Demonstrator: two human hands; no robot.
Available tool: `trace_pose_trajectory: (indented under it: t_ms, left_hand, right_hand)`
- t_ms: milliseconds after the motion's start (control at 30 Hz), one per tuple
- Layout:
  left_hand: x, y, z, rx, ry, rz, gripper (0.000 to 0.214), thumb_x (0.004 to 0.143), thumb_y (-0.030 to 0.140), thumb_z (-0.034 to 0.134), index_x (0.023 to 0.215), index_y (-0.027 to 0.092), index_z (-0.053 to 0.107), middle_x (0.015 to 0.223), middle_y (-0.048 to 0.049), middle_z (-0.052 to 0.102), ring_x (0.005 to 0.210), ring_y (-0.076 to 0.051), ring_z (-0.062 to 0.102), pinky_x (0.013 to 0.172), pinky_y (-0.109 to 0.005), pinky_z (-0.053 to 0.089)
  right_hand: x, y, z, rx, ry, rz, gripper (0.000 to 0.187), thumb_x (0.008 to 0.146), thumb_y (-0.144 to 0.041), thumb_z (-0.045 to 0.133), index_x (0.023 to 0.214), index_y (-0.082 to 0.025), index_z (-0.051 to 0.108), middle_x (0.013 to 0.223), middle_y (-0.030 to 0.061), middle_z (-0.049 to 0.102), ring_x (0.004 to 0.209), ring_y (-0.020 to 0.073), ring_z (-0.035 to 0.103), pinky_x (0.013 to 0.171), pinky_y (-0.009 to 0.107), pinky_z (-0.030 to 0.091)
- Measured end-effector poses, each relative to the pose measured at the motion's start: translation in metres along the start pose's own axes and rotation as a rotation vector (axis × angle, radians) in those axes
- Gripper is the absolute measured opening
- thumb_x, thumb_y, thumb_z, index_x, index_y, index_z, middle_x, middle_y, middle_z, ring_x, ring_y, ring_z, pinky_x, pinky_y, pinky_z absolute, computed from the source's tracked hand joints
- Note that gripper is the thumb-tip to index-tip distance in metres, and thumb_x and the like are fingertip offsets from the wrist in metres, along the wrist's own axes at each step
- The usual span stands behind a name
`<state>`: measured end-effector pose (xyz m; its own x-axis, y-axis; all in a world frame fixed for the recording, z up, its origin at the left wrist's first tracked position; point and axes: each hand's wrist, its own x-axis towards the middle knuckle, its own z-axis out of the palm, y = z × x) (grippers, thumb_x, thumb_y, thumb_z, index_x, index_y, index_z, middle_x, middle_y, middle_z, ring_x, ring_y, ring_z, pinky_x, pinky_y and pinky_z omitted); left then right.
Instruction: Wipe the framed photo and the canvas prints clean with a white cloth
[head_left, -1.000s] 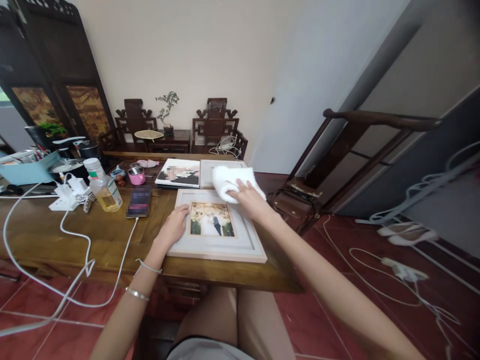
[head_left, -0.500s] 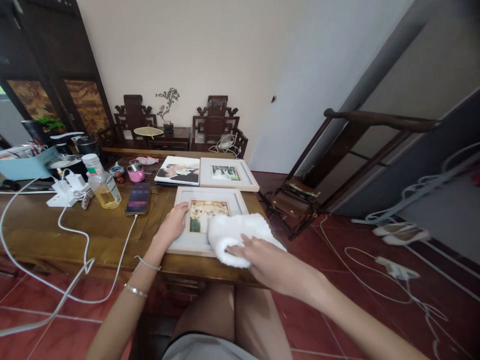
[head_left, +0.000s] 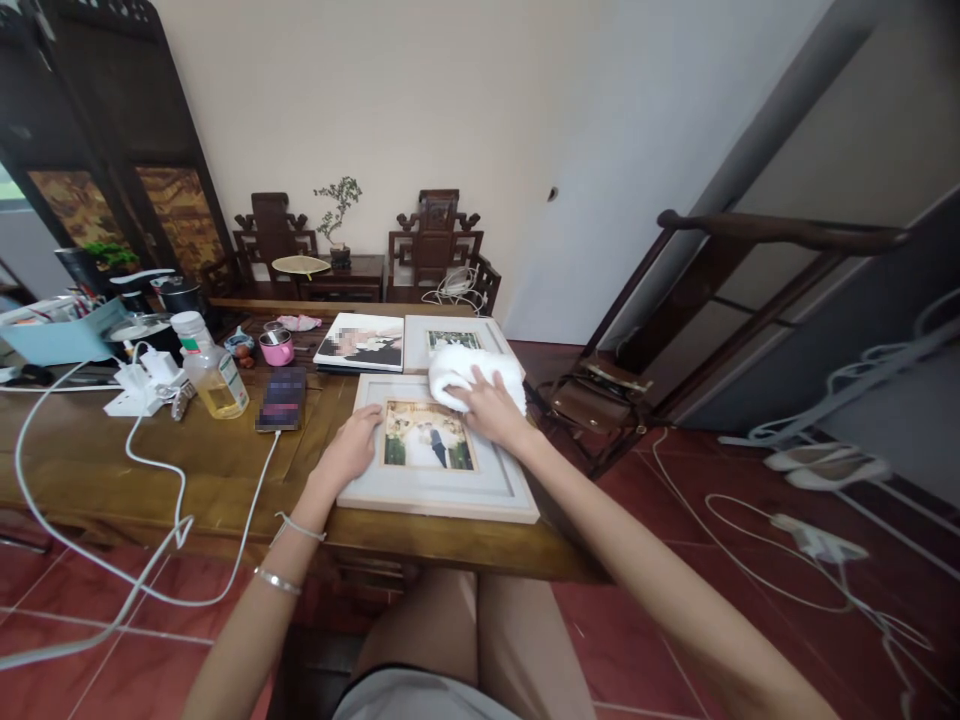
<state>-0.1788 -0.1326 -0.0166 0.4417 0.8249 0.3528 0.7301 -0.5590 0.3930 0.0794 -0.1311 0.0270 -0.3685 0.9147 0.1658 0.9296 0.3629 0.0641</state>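
A picture frame (head_left: 420,499) with a pale mat and a photo lies flat on the wooden table (head_left: 225,475) in front of me. My left hand (head_left: 354,445) grips its left edge, fingers lying over the border. Over the frame's upper right corner, my right hand (head_left: 487,405) holds a folded, fluffy white towel (head_left: 469,372) pressed down. The towel hides that corner and part of a second picture frame (head_left: 417,340) lying behind. Left of the second frame is a white photo album (head_left: 352,343) with a pixelated cover.
Left on the table are a phone (head_left: 281,398) on a cable, a bottle (head_left: 217,380) of yellow liquid, a pink cup (head_left: 277,347), a white power strip (head_left: 135,400) and a blue box (head_left: 60,335). A wooden chair (head_left: 780,235) with a brown bag (head_left: 600,405) stands right.
My right hand has moved the towel away from me, from the frame's lower right to its upper right corner, uncovering the photo. My left hand stays at the left edge.
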Motion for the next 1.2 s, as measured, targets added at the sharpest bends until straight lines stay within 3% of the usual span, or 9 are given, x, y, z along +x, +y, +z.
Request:
trace_pose_trajectory:
  t_ms: [133,300,400,467,567,733,933,1033,1200]
  left_hand:
    - [0.0,-0.001,0.001,-0.011,0.007,-0.007,0.046,0.076,-0.005,0.038,0.111,0.011,0.063,0.132,-0.0124,0.056,0.126,-0.021,0.05,0.11,-0.037,0.038]
    - [-0.001,-0.002,0.005,-0.006,-0.006,-0.037,0.044,0.079,-0.003,0.037,0.114,0.01,0.061,0.135,-0.014,0.054,0.129,-0.021,0.047,0.11,-0.038,0.037]
    - [-0.001,-0.001,0.005,-0.001,-0.015,-0.045,0.045,0.079,-0.003,0.037,0.115,0.011,0.061,0.136,-0.0136,0.053,0.129,-0.021,0.046,0.11,-0.038,0.037]
    - [-0.001,0.0,0.004,0.001,-0.017,-0.043,0.046,0.079,-0.004,0.037,0.115,0.011,0.06,0.136,-0.0132,0.053,0.129,-0.021,0.046,0.11,-0.038,0.037]
    - [-0.001,0.001,0.002,0.004,-0.025,-0.028,0.047,0.077,-0.005,0.038,0.116,0.01,0.06,0.136,-0.0139,0.053,0.129,-0.022,0.047,0.11,-0.039,0.037]
    - [-0.001,0.0,0.001,0.005,-0.029,-0.019,0.048,0.075,-0.006,0.039,0.115,0.009,0.061,0.135,-0.0149,0.053,0.129,-0.023,0.047,0.11,-0.039,0.037]
    - [-0.001,-0.003,0.003,-0.015,-0.012,0.005,0.049,0.075,-0.006,0.038,0.114,0.01,0.062,0.135,-0.0143,0.054,0.128,-0.022,0.047,0.111,-0.04,0.037]
    - [-0.001,-0.003,0.003,-0.005,-0.009,-0.005,0.048,0.075,-0.006,0.038,0.114,0.01,0.062,0.135,-0.0138,0.054,0.128,-0.021,0.048,0.111,-0.038,0.036]
    - [-0.001,0.0,0.003,-0.005,-0.019,-0.028,0.047,0.078,-0.004,0.037,0.116,0.009,0.061,0.136,-0.0147,0.053,0.129,-0.022,0.047,0.111,-0.038,0.036]
  right_hand:
    - [-0.014,-0.015,-0.009,0.008,-0.087,-0.063,0.064,0.072,0.002,0.044,0.132,-0.019,0.054,0.146,0.0119,0.041,0.136,0.0366,0.027,0.104,0.062,0.024]
    - [-0.086,-0.046,-0.053,0.175,-0.357,-0.188,0.071,0.067,0.007,0.04,0.131,-0.02,0.056,0.128,0.0132,0.06,0.135,0.0328,0.033,0.106,0.058,0.026]
    - [-0.12,-0.061,-0.075,0.276,-0.428,-0.241,0.074,0.064,0.007,0.039,0.129,-0.022,0.056,0.133,0.012,0.056,0.138,0.0298,0.03,0.109,0.054,0.027]
    - [-0.128,-0.067,-0.076,0.313,-0.409,-0.261,0.075,0.062,0.007,0.04,0.129,-0.024,0.056,0.141,0.0108,0.048,0.14,0.0292,0.026,0.111,0.053,0.025]
    - [-0.115,-0.065,-0.056,0.304,-0.309,-0.241,0.075,0.063,0.007,0.04,0.131,-0.023,0.054,0.148,0.0103,0.04,0.141,0.0287,0.022,0.112,0.052,0.023]
    - [-0.049,-0.029,-0.011,0.124,-0.1,-0.146,0.067,0.069,0.004,0.045,0.133,-0.015,0.051,0.144,0.0161,0.043,0.14,0.0305,0.024,0.112,0.053,0.019]
    - [0.012,-0.002,0.001,0.02,-0.032,0.003,0.066,0.073,0.0,0.045,0.138,-0.012,0.045,0.139,0.0197,0.048,0.139,0.037,0.021,0.105,0.067,0.016]
    - [0.004,-0.011,-0.002,0.046,-0.073,-0.057,0.065,0.071,0.0,0.043,0.134,-0.014,0.052,0.14,0.0176,0.048,0.139,0.0377,0.021,0.103,0.07,0.014]
    - [-0.057,-0.036,-0.03,0.212,-0.287,-0.209,0.071,0.065,0.004,0.038,0.131,-0.016,0.055,0.135,0.0157,0.054,0.14,0.0341,0.023,0.106,0.069,0.014]
